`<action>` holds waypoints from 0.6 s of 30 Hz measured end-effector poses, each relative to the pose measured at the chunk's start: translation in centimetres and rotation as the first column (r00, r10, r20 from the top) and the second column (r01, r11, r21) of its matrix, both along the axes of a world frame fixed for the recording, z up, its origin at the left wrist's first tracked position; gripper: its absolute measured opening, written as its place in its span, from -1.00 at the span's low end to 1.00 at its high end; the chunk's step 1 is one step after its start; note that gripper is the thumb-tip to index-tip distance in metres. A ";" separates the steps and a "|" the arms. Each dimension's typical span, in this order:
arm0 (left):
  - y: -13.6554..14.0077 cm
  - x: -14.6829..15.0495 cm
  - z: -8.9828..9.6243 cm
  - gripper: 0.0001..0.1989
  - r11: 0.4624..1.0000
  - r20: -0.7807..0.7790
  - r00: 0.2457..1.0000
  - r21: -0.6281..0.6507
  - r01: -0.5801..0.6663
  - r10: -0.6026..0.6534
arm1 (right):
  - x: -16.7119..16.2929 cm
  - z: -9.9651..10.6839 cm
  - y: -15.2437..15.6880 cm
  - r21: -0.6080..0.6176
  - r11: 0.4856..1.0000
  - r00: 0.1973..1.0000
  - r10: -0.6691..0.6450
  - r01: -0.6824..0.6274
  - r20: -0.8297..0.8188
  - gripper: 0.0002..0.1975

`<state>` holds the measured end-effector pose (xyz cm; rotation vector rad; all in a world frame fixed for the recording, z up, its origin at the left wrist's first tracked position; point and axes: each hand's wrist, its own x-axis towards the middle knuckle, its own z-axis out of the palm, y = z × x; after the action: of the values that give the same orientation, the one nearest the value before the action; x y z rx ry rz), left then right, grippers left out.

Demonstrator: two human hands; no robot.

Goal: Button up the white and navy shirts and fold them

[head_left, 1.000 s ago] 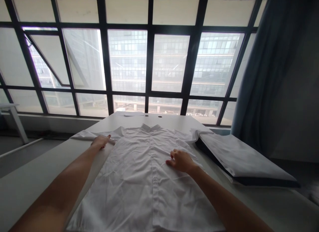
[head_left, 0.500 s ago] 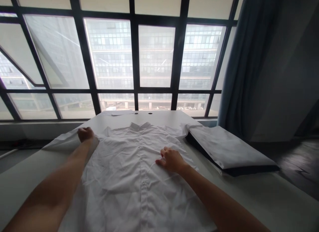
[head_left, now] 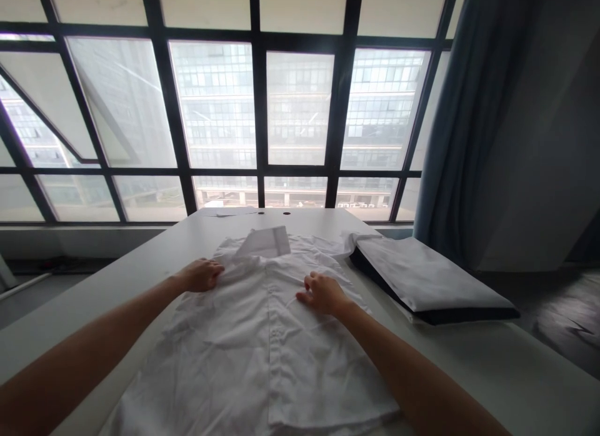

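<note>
A white button-up shirt [head_left: 244, 336] lies front up on the table, its button placket running down the middle. One sleeve is folded inward over the upper part, and its cuff [head_left: 268, 241] lies across the collar area, hiding the collar. My left hand [head_left: 201, 275] is at the shirt's upper left edge, fingers closed on the folded fabric; the fingertips are partly hidden. On the right half of the chest rests my right hand [head_left: 323, 292], with bent fingers and the thumb apart, touching the cloth.
To the right lies a folded stack of white cloth [head_left: 435, 273] with a dark layer beneath. The white table [head_left: 497, 355] reaches toward large framed windows [head_left: 297, 111]. Paper sheets [head_left: 229, 212] lie at its far end. A blue curtain [head_left: 459, 123] hangs at right.
My left hand has come inward from the far left, and the sleeve it held now lies folded across the shirt's top. My right hand has stayed nearly in place.
</note>
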<state>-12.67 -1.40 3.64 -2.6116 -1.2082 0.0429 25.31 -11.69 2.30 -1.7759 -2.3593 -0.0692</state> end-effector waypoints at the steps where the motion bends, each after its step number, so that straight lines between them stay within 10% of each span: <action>1: -0.1 0.0 0.0 -0.83 0.998 0.015 0.999 -0.034 -0.044 0.045 | 0.0 0.0 0.1 -0.006 1.000 1.000 -0.003 0.003 -0.003 -0.65; 18: -1.0 -1.0 -0.3 -0.87 0.970 0.230 0.956 -0.205 -0.133 0.179 | -7.0 0.1 15.2 0.014 0.990 0.990 -0.137 0.137 0.037 -0.70</action>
<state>-13.63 -2.43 3.36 -2.7379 -1.5664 -0.1514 18.28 3.48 2.36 -1.9460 -2.2538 -0.1363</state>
